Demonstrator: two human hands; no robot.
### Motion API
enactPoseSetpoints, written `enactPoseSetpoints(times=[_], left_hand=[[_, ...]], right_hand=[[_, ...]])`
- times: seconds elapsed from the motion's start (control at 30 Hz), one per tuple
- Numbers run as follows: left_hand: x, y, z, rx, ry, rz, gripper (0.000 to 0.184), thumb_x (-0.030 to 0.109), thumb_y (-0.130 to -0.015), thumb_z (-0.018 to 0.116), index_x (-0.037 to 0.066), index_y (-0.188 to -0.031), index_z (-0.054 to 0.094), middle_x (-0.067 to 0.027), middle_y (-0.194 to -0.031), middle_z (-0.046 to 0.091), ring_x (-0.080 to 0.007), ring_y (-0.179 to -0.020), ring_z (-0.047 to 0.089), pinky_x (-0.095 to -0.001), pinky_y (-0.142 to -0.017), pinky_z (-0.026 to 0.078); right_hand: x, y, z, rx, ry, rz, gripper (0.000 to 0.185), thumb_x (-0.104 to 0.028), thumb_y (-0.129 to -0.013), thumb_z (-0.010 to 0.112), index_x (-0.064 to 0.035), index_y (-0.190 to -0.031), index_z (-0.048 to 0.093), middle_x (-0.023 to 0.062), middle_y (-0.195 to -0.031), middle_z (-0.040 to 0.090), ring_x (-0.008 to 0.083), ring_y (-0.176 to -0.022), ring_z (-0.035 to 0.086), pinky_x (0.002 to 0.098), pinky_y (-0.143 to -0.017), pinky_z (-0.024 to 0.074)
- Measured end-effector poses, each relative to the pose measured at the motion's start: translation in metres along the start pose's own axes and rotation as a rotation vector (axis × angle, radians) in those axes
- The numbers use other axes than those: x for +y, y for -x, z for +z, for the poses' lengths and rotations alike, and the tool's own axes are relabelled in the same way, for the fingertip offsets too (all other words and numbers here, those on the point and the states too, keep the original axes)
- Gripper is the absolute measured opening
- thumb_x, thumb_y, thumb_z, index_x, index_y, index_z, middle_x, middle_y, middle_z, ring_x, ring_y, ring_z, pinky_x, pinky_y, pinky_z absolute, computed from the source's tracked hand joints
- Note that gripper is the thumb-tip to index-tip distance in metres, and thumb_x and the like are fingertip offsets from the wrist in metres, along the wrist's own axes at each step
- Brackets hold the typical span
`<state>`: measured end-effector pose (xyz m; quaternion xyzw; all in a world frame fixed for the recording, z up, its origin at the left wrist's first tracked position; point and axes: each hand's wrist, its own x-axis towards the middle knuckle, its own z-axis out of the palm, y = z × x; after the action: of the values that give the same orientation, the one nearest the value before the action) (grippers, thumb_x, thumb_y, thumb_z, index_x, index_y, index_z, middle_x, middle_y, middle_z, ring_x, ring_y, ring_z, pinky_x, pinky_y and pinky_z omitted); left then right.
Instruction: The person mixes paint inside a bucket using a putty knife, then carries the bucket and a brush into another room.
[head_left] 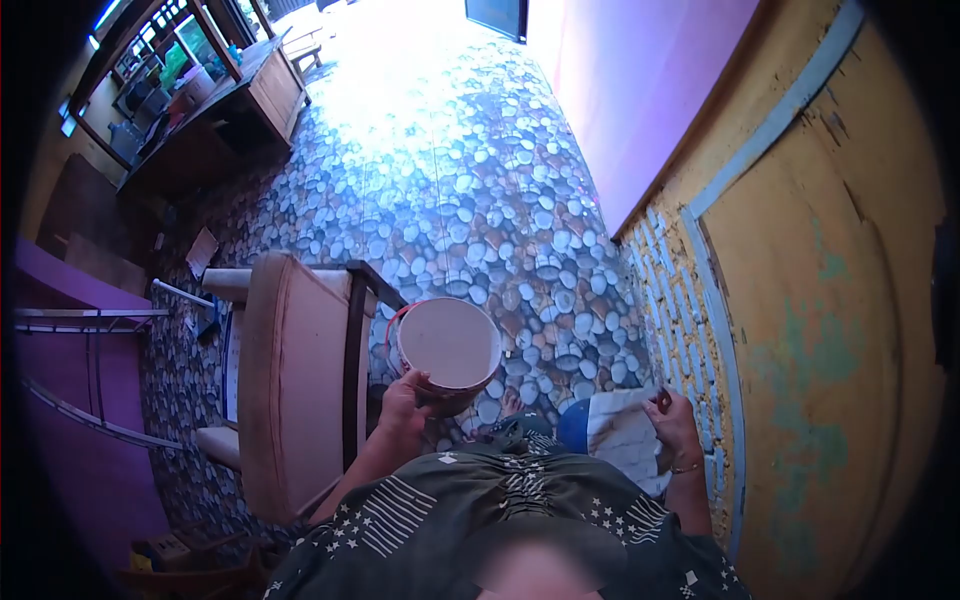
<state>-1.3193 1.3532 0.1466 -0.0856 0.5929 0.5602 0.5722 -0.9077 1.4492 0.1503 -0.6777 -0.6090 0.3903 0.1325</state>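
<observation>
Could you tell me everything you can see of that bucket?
The bucket is round and open-topped, seemingly plastic, with a pale inside, a light rim and a darker, reddish-brown outside. A thin red strip, perhaps its handle, curves along its left side. The left hand grips the near-left edge, thumb at the rim. It stands about upright, mouth facing the camera, just right of the padded chair. I can't tell whether the pale surface inside is its bottom or contents.

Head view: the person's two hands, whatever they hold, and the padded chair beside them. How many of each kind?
Hands: 2 (left hand, right hand)
Bucket: 1, in the left hand
Pale, cloth-like sheet: 1, in the right hand
Padded chair: 1
Total: 5
</observation>
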Motion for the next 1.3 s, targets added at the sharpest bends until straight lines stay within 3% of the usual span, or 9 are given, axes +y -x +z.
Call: enactPoseSetpoints(times=[0.2,0.3,0.33,0.57,0.73,0.83,0.97,1.1,1.3], left_hand=[[0.063,-0.072,0.056,0.015,0.013,-0.05,0.033,0.018,-0.075,0.055,0.003,-0.104,0.052,-0.0113,-0.105,0.054,-0.0247,-0.094,0.052,-0.0432,-0.081,0.046],[0.085,-0.103,0.076,0.053,0.075,-0.005,0.032,0.017,-0.076,0.054,0.003,-0.104,0.052,-0.0121,-0.103,0.055,-0.0247,-0.094,0.053,-0.0431,-0.077,0.048],[0.096,-0.109,0.086,0.064,0.089,0.013,0.031,0.017,-0.077,0.053,0.003,-0.104,0.053,-0.0124,-0.102,0.056,-0.0248,-0.094,0.053,-0.0432,-0.077,0.048],[0.157,-0.164,0.11,0.083,0.409,0.161,0.029,0.017,-0.078,0.052,0.003,-0.103,0.055,-0.0131,-0.093,0.061,-0.0279,-0.087,0.059,-0.0485,-0.078,0.048],[0.199,-0.222,0.102,0.11,0.512,0.176,0.037,0.017,-0.076,0.053,0.005,-0.111,0.049,-0.013,-0.102,0.055,-0.0283,-0.096,0.053,-0.0485,-0.082,0.047],[0.225,-0.269,0.097,0.2,0.466,0.158,0.038,0.018,-0.078,0.052,0.009,-0.114,0.046,-0.0097,-0.109,0.05,-0.0256,-0.101,0.05,-0.046,-0.079,0.048],[0.277,-0.317,0.096,0.23,0.476,0.124,0.028,0.02,-0.08,0.052,0.009,-0.105,0.049,-0.0079,-0.104,0.051,-0.024,-0.1,0.049,-0.045,-0.077,0.048],[0.345,-0.353,0.094,0.421,0.481,0.105,0.026,0.021,-0.079,0.053,0.008,-0.101,0.051,-0.0082,-0.101,0.051,-0.0249,-0.098,0.05,-0.0478,-0.077,0.049],[0.442,-0.396,0.102,0.423,0.58,0.221,0.028,0.021,-0.077,0.054,0.007,-0.101,0.05,-0.0104,-0.099,0.052,-0.0281,-0.096,0.05,-0.0512,-0.077,0.049]], right_hand=[[-0.032,-0.093,-0.025,0.085,-0.115,0.186,0.017,-0.012,-0.07,0.067,0.001,-0.077,0.058,0.0102,-0.062,0.057,0.0184,-0.056,0.053,0.0314,-0.056,0.043],[-0.017,-0.187,-0.021,0.032,0.106,0.009,0.017,-0.011,-0.069,0.067,0.0002,-0.079,0.059,0.0119,-0.063,0.058,0.024,-0.057,0.056,0.0334,-0.058,0.044],[-0.035,-0.213,-0.022,0.009,0.236,-0.064,0.015,-0.008,-0.069,0.069,-0.0005,-0.078,0.06,0.0059,-0.063,0.057,0.0141,-0.058,0.054,0.0292,-0.056,0.0446],[-0.221,-0.353,-0.015,0.033,0.233,-0.52,0.016,-0.008,-0.07,0.067,0.0005,-0.082,0.06,0.0094,-0.067,0.059,0.0178,-0.063,0.057,0.0294,-0.062,0.0466],[-0.314,-0.426,0.02,-0.021,0.226,-0.563,0.013,-0.01,-0.073,0.065,0.0017,-0.074,0.058,0.0122,-0.058,0.054,0.0178,-0.052,0.05,0.0306,-0.053,0.0412],[-0.348,-0.462,0.039,-0.031,0.231,-0.495,0.019,-0.014,-0.071,0.068,0.0016,-0.072,0.057,0.0121,-0.058,0.053,0.0184,-0.052,0.05,0.0322,-0.053,0.041],[-0.341,-0.534,0.062,-0.002,0.36,-0.381,0.026,-0.018,-0.069,0.07,0.0027,-0.066,0.053,0.013,-0.057,0.051,0.0209,-0.052,0.049,0.0337,-0.052,0.0406],[-0.334,-0.592,0.078,0.079,0.37,-0.276,0.025,-0.015,-0.066,0.07,0.0029,-0.062,0.052,0.0125,-0.053,0.048,0.0221,-0.05,0.049,0.0367,-0.05,0.0393],[-0.357,-0.675,0.102,0.03,0.361,-0.173,0.02,-0.009,-0.063,0.068,0.0037,-0.06,0.052,0.0122,-0.051,0.048,0.0234,-0.048,0.05,0.0404,-0.05,0.0384]])
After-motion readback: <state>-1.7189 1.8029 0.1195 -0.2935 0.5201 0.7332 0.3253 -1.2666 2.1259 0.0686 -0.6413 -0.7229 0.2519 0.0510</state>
